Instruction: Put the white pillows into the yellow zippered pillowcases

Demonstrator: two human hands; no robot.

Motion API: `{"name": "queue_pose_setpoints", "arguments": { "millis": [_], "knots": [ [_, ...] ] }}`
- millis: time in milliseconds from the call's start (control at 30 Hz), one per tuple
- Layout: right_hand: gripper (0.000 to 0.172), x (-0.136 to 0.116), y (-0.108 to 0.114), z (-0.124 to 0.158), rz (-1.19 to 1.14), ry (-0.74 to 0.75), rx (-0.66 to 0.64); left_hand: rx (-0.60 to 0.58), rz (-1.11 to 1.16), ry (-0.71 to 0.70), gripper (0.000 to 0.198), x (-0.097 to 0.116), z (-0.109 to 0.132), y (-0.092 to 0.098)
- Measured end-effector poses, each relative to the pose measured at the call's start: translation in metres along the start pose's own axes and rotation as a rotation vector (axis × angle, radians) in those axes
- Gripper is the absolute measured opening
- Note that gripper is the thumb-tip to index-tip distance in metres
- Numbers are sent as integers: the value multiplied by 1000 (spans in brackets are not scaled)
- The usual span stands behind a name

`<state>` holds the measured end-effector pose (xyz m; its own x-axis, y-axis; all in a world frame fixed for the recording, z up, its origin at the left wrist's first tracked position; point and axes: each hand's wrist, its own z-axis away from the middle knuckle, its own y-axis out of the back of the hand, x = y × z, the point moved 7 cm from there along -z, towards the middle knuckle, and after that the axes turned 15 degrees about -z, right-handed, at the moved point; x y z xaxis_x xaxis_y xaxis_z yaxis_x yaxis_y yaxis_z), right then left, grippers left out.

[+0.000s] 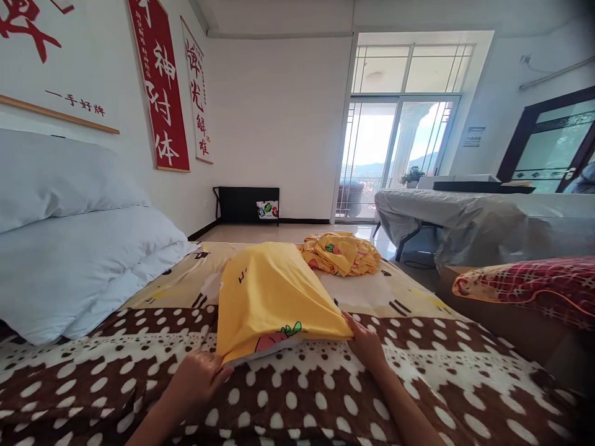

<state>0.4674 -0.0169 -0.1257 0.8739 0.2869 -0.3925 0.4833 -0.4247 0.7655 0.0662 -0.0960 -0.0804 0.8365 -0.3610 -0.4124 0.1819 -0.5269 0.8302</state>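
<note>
A yellow pillowcase [274, 291] with a carrot print lies plumped out on the bed, as if filled. A strip of white shows along its near edge. My left hand [202, 376] is closed on the near left corner, thumb pointing right. At the near right corner my right hand [365, 342] pinches the cloth, its fingers partly hidden by the edge. Beyond the pillowcase, to the right, sits a crumpled heap of yellow printed cloth [344, 254].
The bed carries a brown-and-cream dotted blanket [307, 409]. White pillows or folded bedding [88, 260] are stacked at the left. On the right, a cardboard box [502, 328] holds red patterned cloth [534, 288]. Behind stands a table covered in plastic sheeting [465, 214].
</note>
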Motion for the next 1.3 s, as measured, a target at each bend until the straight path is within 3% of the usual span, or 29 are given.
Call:
{"name": "queue_pose_setpoints", "arguments": {
  "millis": [133,467,600,700,833,967,1100,1167,1300],
  "knots": [
    [76,-7,-3,2,-50,86,-31,73,1,59,48,1,2,7],
    [74,-10,3,6,-2,127,72,320,-101,-4,35,12,4,47],
    [63,-17,12,7,62,164,147,462,-190,-31,31,19,6,71],
    [56,-29,21,6,180,224,225,493,-225,-55,36,22,7,80],
    [56,-51,19,6,275,346,274,405,-217,-135,38,28,6,71],
    [45,-68,-2,10,283,555,155,222,-136,-251,42,40,5,36],
    [34,-62,-8,15,209,636,99,25,-8,-320,67,42,6,4],
    [33,-58,-2,17,171,630,128,-32,100,-313,70,37,7,1],
    [25,-63,11,23,148,612,160,1,343,-178,45,19,7,17]
  ]
}}
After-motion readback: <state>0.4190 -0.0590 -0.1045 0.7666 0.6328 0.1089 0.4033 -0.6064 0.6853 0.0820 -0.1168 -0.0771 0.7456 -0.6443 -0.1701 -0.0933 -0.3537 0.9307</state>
